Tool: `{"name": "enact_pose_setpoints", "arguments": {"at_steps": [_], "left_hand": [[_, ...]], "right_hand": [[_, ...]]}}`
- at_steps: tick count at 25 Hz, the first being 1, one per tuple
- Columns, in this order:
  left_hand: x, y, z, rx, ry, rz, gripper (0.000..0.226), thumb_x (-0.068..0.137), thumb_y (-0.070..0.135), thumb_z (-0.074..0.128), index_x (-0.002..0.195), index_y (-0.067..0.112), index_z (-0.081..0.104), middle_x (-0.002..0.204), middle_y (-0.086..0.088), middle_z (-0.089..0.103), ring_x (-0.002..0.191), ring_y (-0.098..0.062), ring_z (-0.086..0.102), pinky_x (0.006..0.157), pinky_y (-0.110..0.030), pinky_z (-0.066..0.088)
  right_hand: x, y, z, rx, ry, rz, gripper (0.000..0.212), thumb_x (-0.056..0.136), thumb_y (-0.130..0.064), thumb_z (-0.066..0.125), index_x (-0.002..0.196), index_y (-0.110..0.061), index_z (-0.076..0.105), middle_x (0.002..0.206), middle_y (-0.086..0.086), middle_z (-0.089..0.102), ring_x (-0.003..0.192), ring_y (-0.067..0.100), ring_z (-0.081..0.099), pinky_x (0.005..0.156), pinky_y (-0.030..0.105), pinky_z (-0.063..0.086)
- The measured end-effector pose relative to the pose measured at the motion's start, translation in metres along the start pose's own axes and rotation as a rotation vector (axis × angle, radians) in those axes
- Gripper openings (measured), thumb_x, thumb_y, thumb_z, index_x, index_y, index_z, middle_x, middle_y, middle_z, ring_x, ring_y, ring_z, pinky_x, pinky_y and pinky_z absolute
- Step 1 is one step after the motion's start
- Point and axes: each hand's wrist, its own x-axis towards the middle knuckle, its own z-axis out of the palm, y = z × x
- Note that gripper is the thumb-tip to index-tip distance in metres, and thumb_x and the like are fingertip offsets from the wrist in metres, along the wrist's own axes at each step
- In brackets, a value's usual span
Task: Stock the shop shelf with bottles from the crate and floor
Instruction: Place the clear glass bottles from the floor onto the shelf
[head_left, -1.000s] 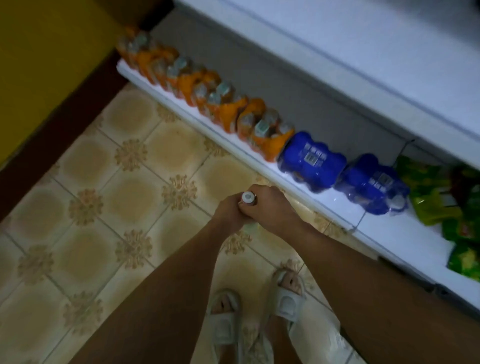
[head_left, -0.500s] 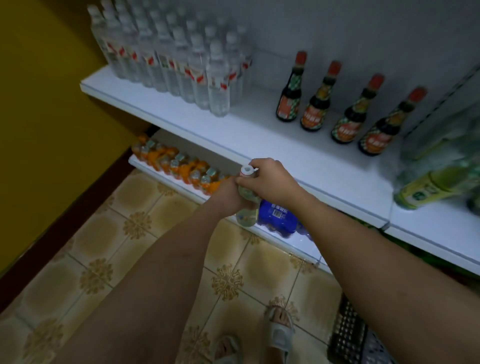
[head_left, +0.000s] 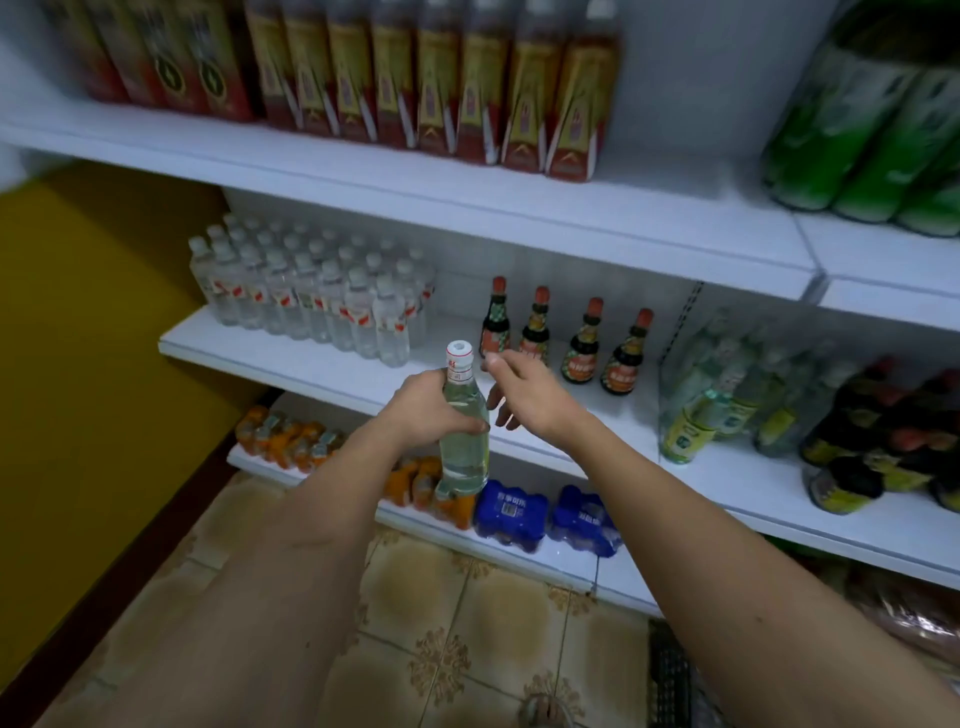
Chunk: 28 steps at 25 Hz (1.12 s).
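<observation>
My left hand (head_left: 423, 408) grips a clear bottle (head_left: 463, 441) with a white cap, held upright in front of the middle white shelf (head_left: 332, 366). My right hand (head_left: 524, 392) hovers just right of the bottle's neck, fingers apart and holding nothing. Behind them on that shelf stands a block of several matching clear bottles (head_left: 311, 296) at the left, with a bare strip of shelf between it and several dark sauce bottles (head_left: 566, 335) with red caps. A dark crate (head_left: 667, 675) shows at the bottom edge, partly hidden by my right arm.
The upper shelf (head_left: 467, 202) carries red-labelled bottles (head_left: 415, 78) and green bottles (head_left: 872, 135). Pale and dark bottles (head_left: 779, 405) fill the right of the middle shelf. On the bottom shelf lie orange packs (head_left: 291, 441) and blue packs (head_left: 511, 512). A yellow wall (head_left: 88, 338) is at the left above a tiled floor (head_left: 467, 613).
The view has swung up from the floor to the shelves. The bottle has risen to the middle shelf's height. My right hand has let go of its top and opened.
</observation>
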Motion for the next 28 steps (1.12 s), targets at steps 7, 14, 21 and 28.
{"name": "enact_pose_setpoints", "arguments": {"at_steps": [7, 14, 21, 28], "left_hand": [[-0.012, 0.07, 0.002, 0.012, -0.1, 0.136, 0.045, 0.061, 0.035, 0.087, 0.098, 0.022, 0.065, 0.089, 0.001, 0.071, 0.081, -0.017, 0.068, 0.063, -0.036, 0.062], [-0.023, 0.138, 0.042, 0.017, -0.233, 0.254, 0.045, 0.061, 0.036, 0.088, 0.098, 0.021, 0.067, 0.09, 0.003, 0.073, 0.08, -0.016, 0.069, 0.065, -0.035, 0.061], [-0.029, 0.202, 0.087, 0.024, -0.341, 0.331, 0.046, 0.061, 0.037, 0.087, 0.1, 0.025, 0.065, 0.091, 0.004, 0.073, 0.083, -0.017, 0.07, 0.067, -0.043, 0.062], [-0.03, 0.262, 0.161, 0.046, -0.466, 0.307, 0.051, 0.068, 0.033, 0.084, 0.113, 0.023, 0.062, 0.104, 0.001, 0.071, 0.095, -0.021, 0.068, 0.076, -0.045, 0.061]], "right_hand": [[-0.046, 0.013, -0.047, -0.182, -0.038, 0.246, 0.043, 0.094, -0.002, 0.042, 0.137, -0.009, 0.043, 0.118, 0.018, 0.058, 0.081, 0.028, 0.065, 0.07, 0.04, 0.056], [-0.108, 0.041, -0.08, -0.088, 0.011, 0.289, 0.064, 0.082, -0.02, 0.074, 0.135, -0.019, 0.038, 0.126, 0.0, 0.053, 0.094, 0.022, 0.063, 0.074, 0.035, 0.058], [-0.146, 0.075, -0.117, 0.048, 0.292, 0.245, 0.074, 0.075, -0.03, 0.081, 0.136, -0.024, 0.038, 0.117, -0.009, 0.054, 0.102, 0.014, 0.053, 0.081, 0.029, 0.047], [-0.182, 0.128, -0.176, -0.019, 0.403, 0.278, 0.072, 0.064, -0.047, 0.078, 0.124, -0.029, 0.044, 0.112, -0.005, 0.063, 0.1, 0.021, 0.061, 0.083, 0.041, 0.055]]}}
